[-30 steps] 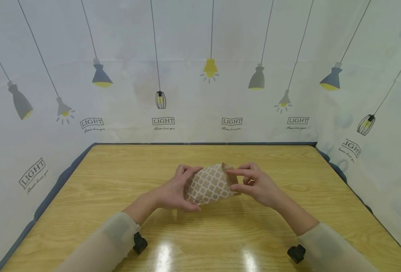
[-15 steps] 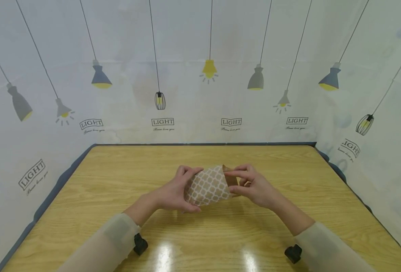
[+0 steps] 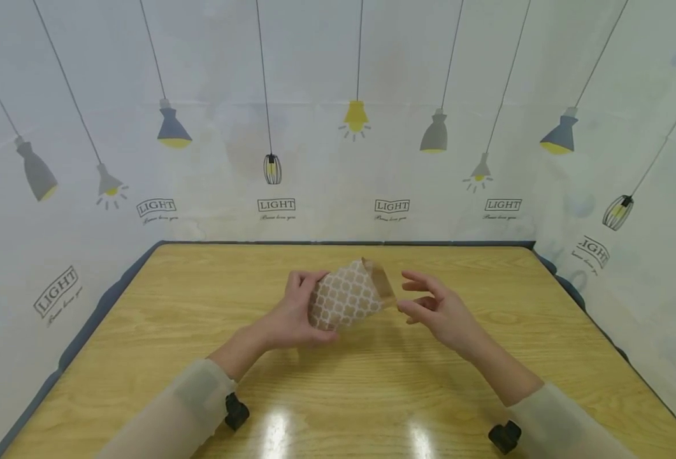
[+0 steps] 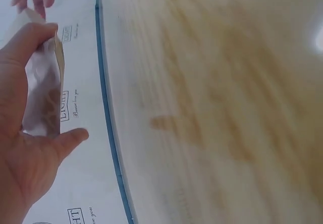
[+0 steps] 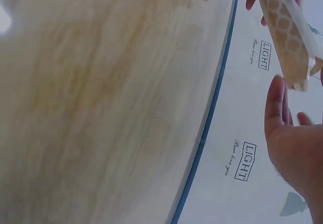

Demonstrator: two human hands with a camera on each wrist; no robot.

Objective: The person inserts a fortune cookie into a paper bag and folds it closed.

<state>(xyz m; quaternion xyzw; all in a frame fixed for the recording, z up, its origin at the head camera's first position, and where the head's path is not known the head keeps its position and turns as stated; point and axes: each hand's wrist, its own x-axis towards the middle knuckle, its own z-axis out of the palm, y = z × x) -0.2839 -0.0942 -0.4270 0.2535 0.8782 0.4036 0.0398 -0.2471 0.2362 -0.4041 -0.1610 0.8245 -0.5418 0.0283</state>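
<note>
A small brown paper bag (image 3: pixel 346 296) with a white lattice pattern is held up over the table, tilted with its mouth up to the right. My left hand (image 3: pixel 297 315) grips its lower end, thumb on the near edge and fingers on the far one. The plain brown inside (image 3: pixel 380 280) shows at the mouth; what lies deeper is hidden. My right hand (image 3: pixel 441 312) is just right of the mouth, fingers loosely bent and holding nothing. Its thumb tip is close to the bag's corner; whether they touch I cannot tell. In the right wrist view the bag (image 5: pixel 285 30) hangs beyond the right hand (image 5: pixel 295 146).
The wooden table (image 3: pixel 349 395) spreads under both hands. A pale cloth (image 3: pixel 326 57) printed with lamps stands behind it and along the sides. Small black devices (image 3: pixel 236 411) sit at both wrists near the sleeves.
My right fingers, earlier at the bag's mouth, have come away to the right. The left hand has tipped the bag so that its mouth points higher.
</note>
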